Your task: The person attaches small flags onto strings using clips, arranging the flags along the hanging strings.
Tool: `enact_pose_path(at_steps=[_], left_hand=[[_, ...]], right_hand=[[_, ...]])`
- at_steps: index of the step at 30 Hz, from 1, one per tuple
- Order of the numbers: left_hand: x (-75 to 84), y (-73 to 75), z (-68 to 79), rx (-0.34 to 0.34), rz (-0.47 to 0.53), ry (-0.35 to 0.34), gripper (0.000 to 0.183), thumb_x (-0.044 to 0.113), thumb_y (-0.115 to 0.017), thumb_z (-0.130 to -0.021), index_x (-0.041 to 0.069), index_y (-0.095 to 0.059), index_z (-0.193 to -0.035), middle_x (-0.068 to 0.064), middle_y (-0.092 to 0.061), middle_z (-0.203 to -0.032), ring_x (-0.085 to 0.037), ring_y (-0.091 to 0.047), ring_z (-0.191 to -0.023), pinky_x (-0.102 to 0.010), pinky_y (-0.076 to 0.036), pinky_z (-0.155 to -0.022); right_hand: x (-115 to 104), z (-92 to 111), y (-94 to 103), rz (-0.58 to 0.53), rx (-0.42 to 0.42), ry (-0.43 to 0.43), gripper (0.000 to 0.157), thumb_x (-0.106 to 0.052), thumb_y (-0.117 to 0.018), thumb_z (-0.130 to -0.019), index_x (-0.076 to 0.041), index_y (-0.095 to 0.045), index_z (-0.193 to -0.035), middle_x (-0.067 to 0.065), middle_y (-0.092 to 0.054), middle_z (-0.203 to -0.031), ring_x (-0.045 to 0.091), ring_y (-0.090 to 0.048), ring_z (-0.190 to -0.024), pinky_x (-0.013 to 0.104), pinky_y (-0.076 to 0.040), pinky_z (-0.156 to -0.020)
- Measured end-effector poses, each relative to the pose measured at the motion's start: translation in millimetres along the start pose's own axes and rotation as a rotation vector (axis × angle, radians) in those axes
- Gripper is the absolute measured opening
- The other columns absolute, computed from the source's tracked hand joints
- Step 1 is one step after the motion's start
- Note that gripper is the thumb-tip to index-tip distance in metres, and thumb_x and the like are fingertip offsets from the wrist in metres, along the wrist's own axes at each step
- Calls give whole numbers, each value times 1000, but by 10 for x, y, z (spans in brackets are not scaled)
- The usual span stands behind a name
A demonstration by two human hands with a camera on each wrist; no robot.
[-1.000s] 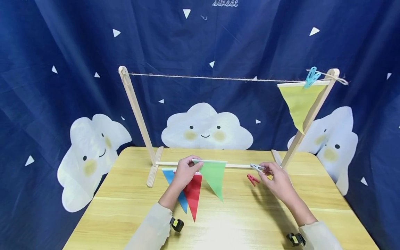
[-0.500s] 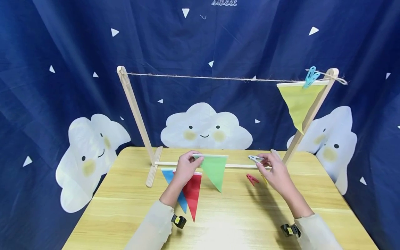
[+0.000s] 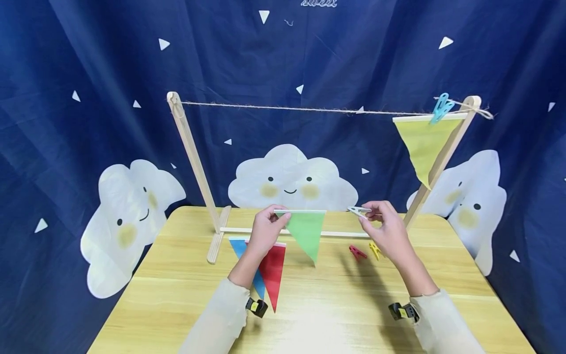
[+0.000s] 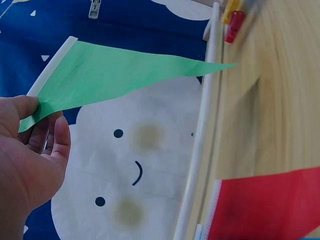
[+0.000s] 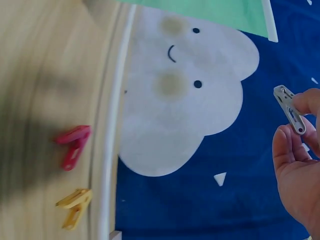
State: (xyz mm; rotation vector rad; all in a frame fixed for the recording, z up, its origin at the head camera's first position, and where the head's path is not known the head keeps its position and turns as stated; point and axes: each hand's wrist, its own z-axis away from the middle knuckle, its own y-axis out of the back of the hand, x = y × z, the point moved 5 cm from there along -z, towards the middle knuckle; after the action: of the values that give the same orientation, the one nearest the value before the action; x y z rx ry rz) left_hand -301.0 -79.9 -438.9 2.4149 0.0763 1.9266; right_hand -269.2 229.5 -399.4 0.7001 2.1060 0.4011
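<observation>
My left hand (image 3: 267,231) pinches a green triangular pennant (image 3: 307,231) by the left end of its white top strip, and the pennant hangs point down above the table. In my right hand (image 3: 389,236) is a pale grey clothespin (image 5: 289,109), held between thumb and fingers to the right of the pennant. A red pennant (image 3: 272,270) overlaps a blue pennant (image 3: 239,247) on the table below my left hand. Under my right hand lie a red clothespin (image 3: 357,252) and a yellow clothespin (image 3: 375,250).
A wooden frame with a left post (image 3: 194,162) and a right post (image 3: 442,162) stands at the table's back, with a string (image 3: 283,107) tied between them. A yellow pennant (image 3: 426,142) hangs at the string's right end by a blue clothespin (image 3: 441,109). A low crossbar (image 3: 342,234) joins the posts.
Both hands have risen from near the crossbar, the left with the green pennant, the right with the grey clothespin. The right hand also moved slightly left, uncovering the yellow clothespin.
</observation>
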Motion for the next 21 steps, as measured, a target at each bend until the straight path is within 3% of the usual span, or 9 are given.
enact_pose_path(at_steps=[7, 14, 21], left_hand=[[139, -25, -36, -6, 18, -27, 15, 13, -75, -95, 3, -75, -106, -1, -63, -79, -14, -54, -68, -20, -52, -65], [292, -40, -75, -5, 22, -80, 14, 12, -74, -96, 2, -74, -106, -9, -66, -86, -16, -59, -72, -22, -55, -68], [435, -78, -132, -5, 49, -101, 19, 10, -75, -95, -1, -74, -110, -4, -66, -84, -14, -58, -70, -22, -54, -66]], right_hand=[[-162, -138, 35, -33, 47, 58, 30, 7, -79, -84, 3, -67, -111, 15, -64, -100, 3, -61, -86, 4, -49, -80], [-272, -231, 102, -73, 80, 80, 36, 12, -80, -81, 7, -62, -112, 17, -65, -100, 13, -63, -85, 4, -49, -80], [-369, -321, 178, -88, 97, 113, 34, 10, -81, -81, 7, -65, -111, 18, -65, -100, 11, -62, -85, 6, -50, -80]])
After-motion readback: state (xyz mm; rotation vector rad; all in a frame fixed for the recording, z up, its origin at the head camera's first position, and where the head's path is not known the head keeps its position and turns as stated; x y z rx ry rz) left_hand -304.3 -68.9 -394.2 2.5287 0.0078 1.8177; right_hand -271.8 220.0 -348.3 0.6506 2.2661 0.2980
